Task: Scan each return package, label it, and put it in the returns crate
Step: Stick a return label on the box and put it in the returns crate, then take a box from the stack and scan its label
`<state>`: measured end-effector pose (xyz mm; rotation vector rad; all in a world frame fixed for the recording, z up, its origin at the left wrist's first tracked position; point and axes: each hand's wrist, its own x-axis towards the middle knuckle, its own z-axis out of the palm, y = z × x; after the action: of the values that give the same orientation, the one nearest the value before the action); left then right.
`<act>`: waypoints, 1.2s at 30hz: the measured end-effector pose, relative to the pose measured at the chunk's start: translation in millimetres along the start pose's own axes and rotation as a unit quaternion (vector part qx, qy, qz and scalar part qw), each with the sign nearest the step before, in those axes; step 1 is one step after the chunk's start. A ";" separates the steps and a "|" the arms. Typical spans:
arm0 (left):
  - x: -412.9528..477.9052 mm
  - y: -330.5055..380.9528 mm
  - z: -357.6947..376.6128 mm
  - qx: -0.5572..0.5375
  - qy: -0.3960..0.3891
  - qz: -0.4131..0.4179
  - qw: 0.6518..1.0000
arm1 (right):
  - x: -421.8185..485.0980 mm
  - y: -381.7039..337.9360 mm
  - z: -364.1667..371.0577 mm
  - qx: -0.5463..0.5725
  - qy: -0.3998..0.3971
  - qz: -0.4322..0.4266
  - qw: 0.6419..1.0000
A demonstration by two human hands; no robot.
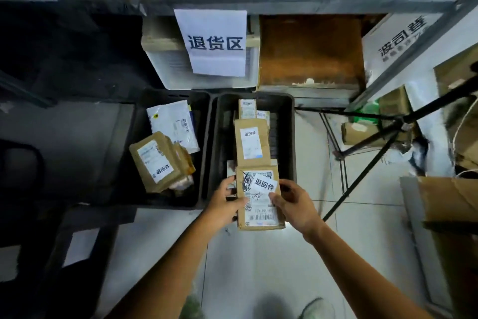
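Both hands are on one flat brown cardboard package (271,223), held level at the near end of the right-hand black plastic crate (291,137). The left hand (224,202) grips the package's left edge, fingers curled round it and the thumb lying across the top. The right hand (293,203) grips the right edge, its thumb pressed on the top face just beside a white sticker printed 退回件 (264,185). The sticker sits askew over the package's white shipping label (261,214), next to a black scribble.

The far half of the package reaches over the crate's near rim, while the near half juts out above the pale tiled floor (258,272). I cannot tell whether it is resting on the rim or is carried free.

Inside that crate lies a longer brown cardboard parcel (248,161) with its own label and sticker, just beyond the held one. Smaller labelled packets (247,109) lie at the far end.

The left-hand black plastic crate (204,153), touching the first, holds a white plastic mailer bag (172,124) and a tilted brown cardboard box (147,163).

Above the crates a white paper sign reading 退货区 (214,41) hangs from the shelf edge. A black tripod (375,142) stands on the floor to the right.
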<state>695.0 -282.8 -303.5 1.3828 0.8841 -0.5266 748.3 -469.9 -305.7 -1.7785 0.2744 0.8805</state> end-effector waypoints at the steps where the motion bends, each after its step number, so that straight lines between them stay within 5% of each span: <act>1: 21.4 -14.4 -0.3 0.002 0.002 0.001 1.000 | 21.4 18.9 4.3 0.000 -0.005 0.004 1.000; 16: 255.2 -143.3 24.5 0.005 0.028 0.049 0.998 | 247.7 190.7 20.7 -0.020 0.008 -0.017 1.000; 29: 280.4 -170.7 23.2 0.075 0.039 0.059 0.995 | 274.6 219.7 29.8 -0.063 -0.025 -0.029 0.997; 36: 260.6 -151.2 25.2 0.162 0.022 0.038 0.986 | 260.5 196.0 24.8 -0.177 -0.004 -0.014 0.984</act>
<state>736.9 -285.3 -602.9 1.7215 0.8012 -0.6022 807.8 -465.7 -627.1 -2.1001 0.0911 0.9601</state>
